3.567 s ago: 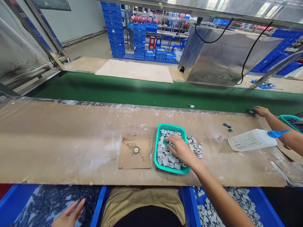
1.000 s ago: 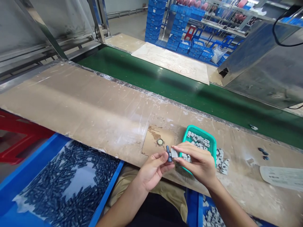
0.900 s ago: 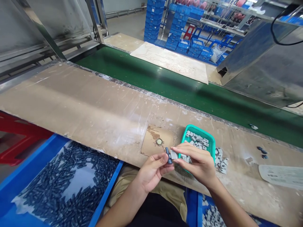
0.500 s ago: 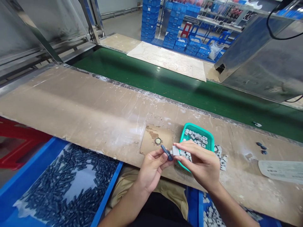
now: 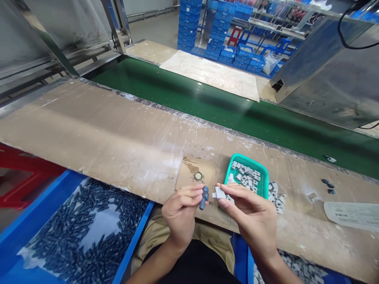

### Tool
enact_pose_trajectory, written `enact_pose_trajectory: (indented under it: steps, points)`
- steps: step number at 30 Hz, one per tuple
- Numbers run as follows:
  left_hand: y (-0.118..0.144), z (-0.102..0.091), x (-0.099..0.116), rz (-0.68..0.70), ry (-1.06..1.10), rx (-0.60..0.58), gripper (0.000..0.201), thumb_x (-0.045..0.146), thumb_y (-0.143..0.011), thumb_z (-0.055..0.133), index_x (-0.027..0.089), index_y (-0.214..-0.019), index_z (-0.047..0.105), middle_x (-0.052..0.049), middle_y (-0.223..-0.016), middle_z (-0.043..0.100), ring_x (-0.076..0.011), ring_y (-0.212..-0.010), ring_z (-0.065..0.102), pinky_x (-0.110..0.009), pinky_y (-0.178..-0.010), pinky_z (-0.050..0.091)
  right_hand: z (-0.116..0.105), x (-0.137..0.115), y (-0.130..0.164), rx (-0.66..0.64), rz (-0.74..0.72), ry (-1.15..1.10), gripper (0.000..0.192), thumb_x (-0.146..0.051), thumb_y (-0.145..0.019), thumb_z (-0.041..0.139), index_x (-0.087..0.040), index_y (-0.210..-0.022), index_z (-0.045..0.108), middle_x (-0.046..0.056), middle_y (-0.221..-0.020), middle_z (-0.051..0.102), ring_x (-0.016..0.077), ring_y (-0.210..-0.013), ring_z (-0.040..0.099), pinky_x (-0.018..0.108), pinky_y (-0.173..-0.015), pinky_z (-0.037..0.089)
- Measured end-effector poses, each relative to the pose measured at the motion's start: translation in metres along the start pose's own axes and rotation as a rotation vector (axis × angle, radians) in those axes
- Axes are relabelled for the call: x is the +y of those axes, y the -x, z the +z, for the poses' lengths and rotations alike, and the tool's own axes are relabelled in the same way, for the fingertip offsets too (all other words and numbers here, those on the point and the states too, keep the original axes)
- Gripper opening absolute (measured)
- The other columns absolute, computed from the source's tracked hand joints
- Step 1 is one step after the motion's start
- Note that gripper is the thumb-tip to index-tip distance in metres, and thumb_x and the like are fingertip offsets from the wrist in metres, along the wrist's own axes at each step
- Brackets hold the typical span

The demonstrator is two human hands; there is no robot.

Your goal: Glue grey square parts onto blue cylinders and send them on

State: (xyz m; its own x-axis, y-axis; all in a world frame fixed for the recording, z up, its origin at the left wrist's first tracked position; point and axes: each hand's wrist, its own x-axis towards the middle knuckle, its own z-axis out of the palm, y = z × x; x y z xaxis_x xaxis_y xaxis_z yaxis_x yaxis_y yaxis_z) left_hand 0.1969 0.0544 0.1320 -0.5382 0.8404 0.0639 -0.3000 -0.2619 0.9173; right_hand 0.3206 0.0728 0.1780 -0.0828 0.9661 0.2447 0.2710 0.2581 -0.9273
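Note:
My left hand (image 5: 183,205) pinches a dark blue plastic piece (image 5: 204,198), slim with a wider middle, held roughly upright between thumb and fingers. A small white rectangular plastic piece (image 5: 220,193) with a narrow tab pointing left is gripped by the fingertips of my right hand (image 5: 251,213). A narrow gap separates the two pieces. Behind my right hand is a green basket (image 5: 264,173) of similar white pieces, partly covered by the hand. On a cardboard square (image 5: 185,173) beyond my left hand lies a small round pale thing with a dark rim (image 5: 198,176).
A blue bin (image 5: 71,178) full of dark blue pieces sits at lower left. White pieces (image 5: 276,197) lie beside the basket, with dark blue bits (image 5: 328,184) further right. A green conveyor belt (image 5: 177,88) crosses behind the worktable. One piece (image 5: 331,159) rests on the belt.
The blue piece and the white piece, touching or nearly so before, are now apart. My left hand has turned the blue piece more upright and shifted slightly left.

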Motion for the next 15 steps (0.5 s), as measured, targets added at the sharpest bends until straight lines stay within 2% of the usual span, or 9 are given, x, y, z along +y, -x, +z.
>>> enact_pose_trajectory:
  steps: [4,8,10,12,15]
  points:
    - [0.001,-0.004,0.002,0.315,-0.148,-0.108,0.027,-0.006,-0.063,0.067,0.022,-0.066,0.068,-0.002,-0.071,0.066,-0.0234,-0.078,0.063,-0.036,-0.071,0.054,0.0,-0.003,0.001,-0.079,-0.008,-0.028,0.021,-0.015,-0.07,0.069,-0.024,-0.09,0.07,0.005,-0.086,0.07,0.0201,-0.079,0.063,0.034,-0.07,0.054]
    - [-0.003,-0.007,0.001,0.628,-0.141,-0.254,0.028,-0.008,-0.066,0.064,0.018,-0.078,0.068,-0.002,-0.08,0.067,-0.0228,-0.078,0.063,-0.035,-0.065,0.056,-0.005,-0.008,0.001,-0.156,0.007,-0.048,0.023,-0.013,-0.068,0.071,-0.024,-0.089,0.07,0.005,-0.085,0.07,0.0193,-0.079,0.063,0.032,-0.07,0.053]
    - [-0.005,-0.009,0.0,0.675,-0.144,-0.292,0.027,-0.008,-0.066,0.064,0.016,-0.078,0.067,-0.003,-0.082,0.067,-0.0227,-0.079,0.063,-0.035,-0.064,0.056,-0.006,-0.008,0.001,-0.161,0.032,-0.064,0.025,-0.013,-0.068,0.07,-0.024,-0.09,0.07,0.004,-0.086,0.07,0.0186,-0.082,0.063,0.03,-0.072,0.053]
    - [-0.005,-0.012,-0.001,0.663,-0.161,-0.295,0.026,-0.008,-0.067,0.062,0.016,-0.076,0.066,-0.002,-0.083,0.066,-0.0222,-0.081,0.063,-0.035,-0.065,0.056,-0.005,-0.005,0.0,-0.14,0.053,-0.081,0.023,-0.014,-0.068,0.07,-0.024,-0.089,0.07,0.004,-0.086,0.07,0.0182,-0.083,0.063,0.028,-0.071,0.052]
    - [-0.009,-0.012,-0.006,0.613,-0.197,-0.372,0.014,0.006,-0.079,0.058,0.017,-0.076,0.066,-0.003,-0.086,0.066,-0.0198,-0.08,0.063,-0.031,-0.068,0.055,0.0,0.003,0.0,-0.077,0.103,-0.075,0.015,-0.02,-0.069,0.069,-0.02,-0.084,0.071,0.006,-0.083,0.07,0.0185,-0.079,0.064,0.027,-0.069,0.052]
